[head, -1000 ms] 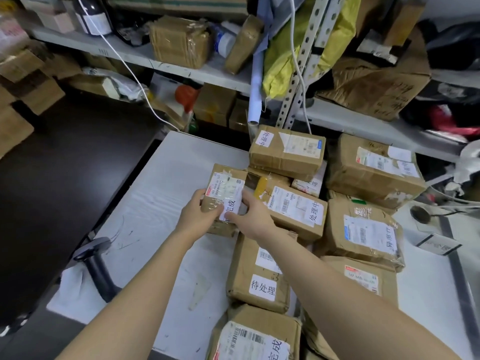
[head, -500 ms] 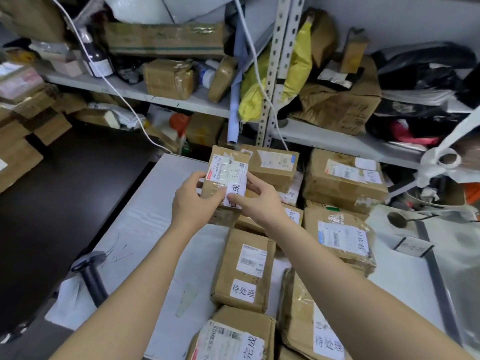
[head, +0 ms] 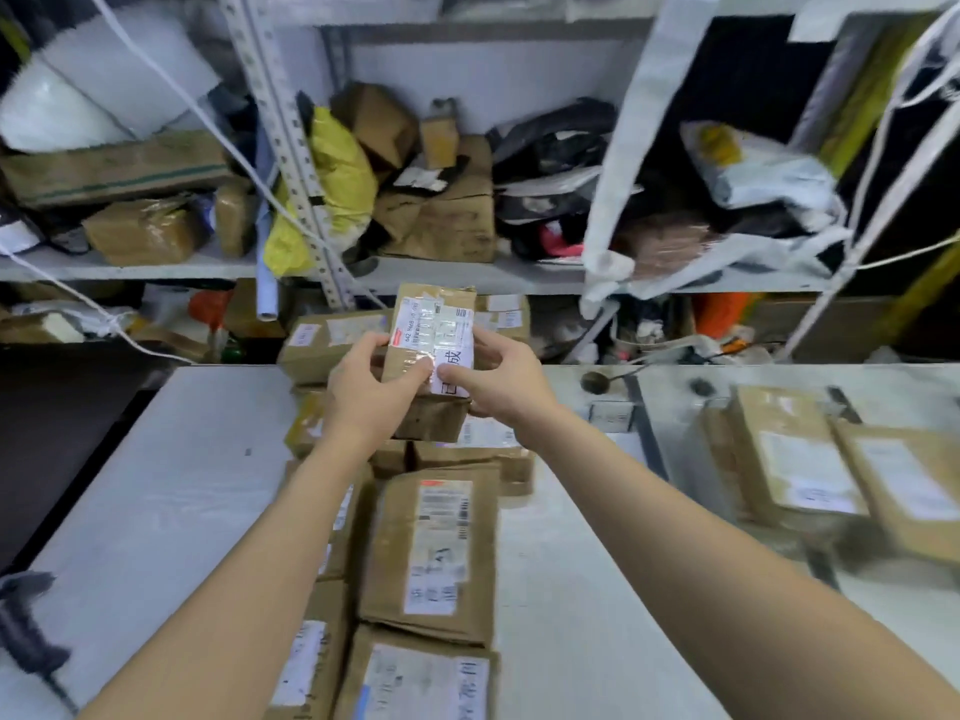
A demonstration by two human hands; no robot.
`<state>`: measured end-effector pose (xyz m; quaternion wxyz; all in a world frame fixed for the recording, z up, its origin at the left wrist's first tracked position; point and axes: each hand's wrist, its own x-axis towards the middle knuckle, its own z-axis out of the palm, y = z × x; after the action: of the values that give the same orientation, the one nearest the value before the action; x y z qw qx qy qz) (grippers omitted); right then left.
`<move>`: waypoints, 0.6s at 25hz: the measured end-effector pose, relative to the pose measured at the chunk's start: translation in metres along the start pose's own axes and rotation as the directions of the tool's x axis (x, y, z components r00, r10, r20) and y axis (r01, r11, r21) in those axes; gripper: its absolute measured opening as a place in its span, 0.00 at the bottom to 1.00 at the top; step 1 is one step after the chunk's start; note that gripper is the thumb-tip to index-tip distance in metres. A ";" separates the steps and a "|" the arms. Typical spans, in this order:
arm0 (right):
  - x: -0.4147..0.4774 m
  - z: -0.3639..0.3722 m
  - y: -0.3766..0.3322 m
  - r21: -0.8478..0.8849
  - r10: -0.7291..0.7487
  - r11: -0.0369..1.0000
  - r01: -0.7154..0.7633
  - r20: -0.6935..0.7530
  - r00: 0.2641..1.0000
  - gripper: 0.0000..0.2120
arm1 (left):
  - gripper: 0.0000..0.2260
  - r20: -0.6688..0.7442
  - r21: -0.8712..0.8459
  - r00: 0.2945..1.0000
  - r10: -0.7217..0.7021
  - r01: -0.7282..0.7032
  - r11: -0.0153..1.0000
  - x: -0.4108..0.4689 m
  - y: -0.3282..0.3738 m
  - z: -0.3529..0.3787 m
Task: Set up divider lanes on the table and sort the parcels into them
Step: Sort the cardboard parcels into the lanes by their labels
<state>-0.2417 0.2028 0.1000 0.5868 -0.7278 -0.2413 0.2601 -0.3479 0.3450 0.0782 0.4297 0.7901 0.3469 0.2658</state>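
PARCEL IN HAND: A person holds a brown parcel (head: 434, 324) in both hands above the far middle of a white counter (head: 171, 485), its labelled face turned toward the camera. The left grip (head: 366, 392) grasps the parcel's left edge, thumb laid across the taped front. The right grip (head: 501, 381) grasps the right edge, thumb pressed on the lower corner of a white label (head: 441, 330) that bears a red stripe, fine print and a large black character. The parcel is lifted clear of the counter and stands nearly upright, its lower end in front of the boxes stacked beneath it.

A pile (head: 431, 548) of taped cardboard parcels runs down the middle of the counter from its far edge to its near edge. Some lie on top of others, and most have white labels facing up. Toward the counter's right end, well apart from the pile, a pair of parcels (head: 795, 454) lies side by side, blurred. A dark strip (head: 647, 428) crosses the counter between the pile and that pair. At the counter's near left corner a dark handle (head: 26, 636) shows, too blurred to identify.

Behind the counter's far edge a metal shelf (head: 467, 275) carries cardboard boxes, a yellow bag (head: 337, 168), black bags and white sacks, with white cords hanging in front.
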 end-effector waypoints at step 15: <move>-0.119 -0.347 0.028 -0.078 -0.011 0.997 -0.016 -0.332 0.943 0.23 | 0.17 0.272 -0.104 0.939 0.209 -0.188 0.977 -0.123 0.224 0.264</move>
<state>-0.1000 -0.1341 0.1453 0.5892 -0.7845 -0.1481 0.1245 -0.1623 0.0317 0.1277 0.4757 0.8337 0.1905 0.2060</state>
